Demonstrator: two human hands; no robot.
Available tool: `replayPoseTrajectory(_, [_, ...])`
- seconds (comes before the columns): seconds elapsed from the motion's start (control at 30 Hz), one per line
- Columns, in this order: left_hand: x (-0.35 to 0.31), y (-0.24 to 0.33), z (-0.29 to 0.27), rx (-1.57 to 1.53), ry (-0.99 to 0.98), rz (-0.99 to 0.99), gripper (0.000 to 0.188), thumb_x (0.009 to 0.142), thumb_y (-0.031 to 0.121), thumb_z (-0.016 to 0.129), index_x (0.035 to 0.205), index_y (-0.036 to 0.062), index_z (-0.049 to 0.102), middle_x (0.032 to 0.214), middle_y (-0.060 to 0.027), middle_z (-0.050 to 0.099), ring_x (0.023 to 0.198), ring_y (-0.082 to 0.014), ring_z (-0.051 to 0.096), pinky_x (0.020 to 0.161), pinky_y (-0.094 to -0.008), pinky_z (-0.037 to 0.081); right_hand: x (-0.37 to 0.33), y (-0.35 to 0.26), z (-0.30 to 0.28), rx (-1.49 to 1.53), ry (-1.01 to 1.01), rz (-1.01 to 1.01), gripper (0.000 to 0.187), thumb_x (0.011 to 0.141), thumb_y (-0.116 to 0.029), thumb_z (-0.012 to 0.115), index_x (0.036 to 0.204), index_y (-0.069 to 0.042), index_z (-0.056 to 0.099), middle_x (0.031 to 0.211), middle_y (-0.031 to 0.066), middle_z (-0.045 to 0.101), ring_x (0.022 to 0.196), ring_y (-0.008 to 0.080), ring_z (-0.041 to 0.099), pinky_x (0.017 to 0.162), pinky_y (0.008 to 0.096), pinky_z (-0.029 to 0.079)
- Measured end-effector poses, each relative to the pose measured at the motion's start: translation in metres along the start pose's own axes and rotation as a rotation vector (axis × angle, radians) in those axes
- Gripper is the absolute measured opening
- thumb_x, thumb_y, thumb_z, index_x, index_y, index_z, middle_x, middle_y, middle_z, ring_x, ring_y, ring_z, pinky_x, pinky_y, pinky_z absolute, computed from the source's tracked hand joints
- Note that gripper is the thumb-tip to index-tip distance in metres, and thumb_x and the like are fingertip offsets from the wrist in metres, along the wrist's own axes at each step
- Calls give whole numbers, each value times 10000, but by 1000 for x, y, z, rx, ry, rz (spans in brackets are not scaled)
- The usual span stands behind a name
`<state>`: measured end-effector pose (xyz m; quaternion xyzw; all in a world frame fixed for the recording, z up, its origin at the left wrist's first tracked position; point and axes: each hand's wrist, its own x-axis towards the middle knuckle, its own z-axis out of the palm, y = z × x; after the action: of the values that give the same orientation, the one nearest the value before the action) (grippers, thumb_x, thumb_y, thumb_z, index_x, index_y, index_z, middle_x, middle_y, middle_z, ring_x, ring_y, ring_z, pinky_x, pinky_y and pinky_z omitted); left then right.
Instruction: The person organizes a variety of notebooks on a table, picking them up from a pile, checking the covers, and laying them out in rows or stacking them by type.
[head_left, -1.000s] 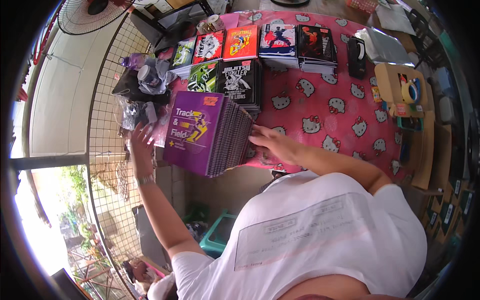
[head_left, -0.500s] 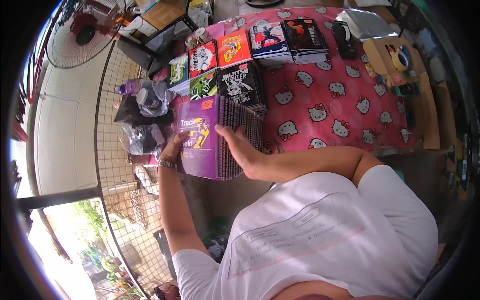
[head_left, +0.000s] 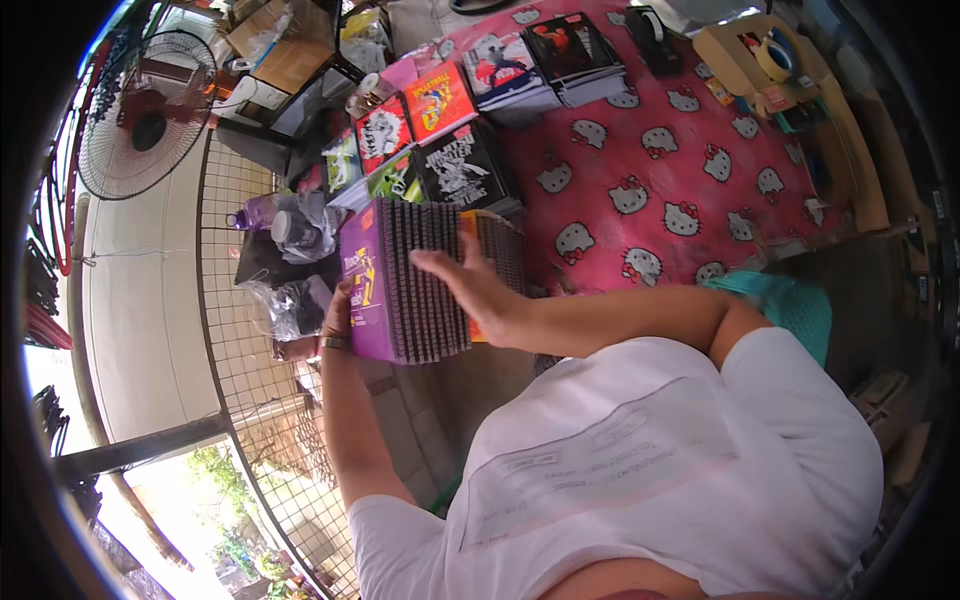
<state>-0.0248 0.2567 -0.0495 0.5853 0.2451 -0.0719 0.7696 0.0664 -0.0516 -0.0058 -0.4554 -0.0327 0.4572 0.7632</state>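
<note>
A thick bundle of purple-covered spiral notebooks stands on edge in front of me, black coil spines facing up and toward me. My left hand grips its left side by the front cover. Across the spines lies my right hand, thumb on the coils and fingers at a gap in the bundle. An orange cover shows at that gap, with more coil-bound notebooks to its right. The fingertips of my right hand are partly hidden. Just beyond the bundle is a stack of black-covered notebooks.
More notebook stacks, including a red-orange one and a dark one, stand on the pink patterned tablecloth. Bottles and plastic bags crowd the left side. A cardboard box holds tape at right. A fan stands far left.
The bundle has turned so more coil spines face me, and an orange cover now shows within it. My right hand's fingers have spread at the gap. The view has shifted.
</note>
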Motion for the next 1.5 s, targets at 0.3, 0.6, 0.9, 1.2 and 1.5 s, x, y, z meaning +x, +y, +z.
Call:
replayPoseTrajectory(0.3, [-3,-38,-38,-339,99,54,399,850,238,585,1187,26,562,1115,-114,639,974,-191,634,862,-337,529,23,3,67,-791,304,3,1210,636,-468,810,1509,-39,90,1401,284,274,1353,421,237,1135,473,198])
replayPoseTrajectory(0.6, [26,37,-133,-557,155,145,426,786,189,502,1166,7,567,1014,-129,658,902,-260,657,809,-385,544,208,14,156,-961,103,-241,1187,561,-394,818,1509,-72,181,1343,300,355,1283,448,316,1115,478,237])
replayPoseTrajectory(0.9, [99,13,-276,-468,283,47,411,824,247,520,1168,35,592,1079,-118,657,1001,-272,635,922,-396,496,356,103,190,-676,123,20,1182,547,-256,808,1531,-227,155,1388,285,319,1327,447,262,1083,498,286])
replayPoseTrajectory(1.2, [188,-26,-258,-207,167,-14,468,735,123,629,1194,76,545,974,-61,641,854,-224,642,740,-378,546,378,117,135,-567,127,21,1212,649,-172,728,1509,-40,-115,1550,322,-60,1458,420,49,1156,426,197])
replayPoseTrajectory(1.5, [219,-34,-253,-123,159,-72,612,732,142,635,1310,85,443,1041,-87,601,885,-239,630,755,-392,552,150,-27,19,-511,539,-489,613,899,-174,597,1446,-24,362,1420,162,445,1308,247,440,1089,354,338])
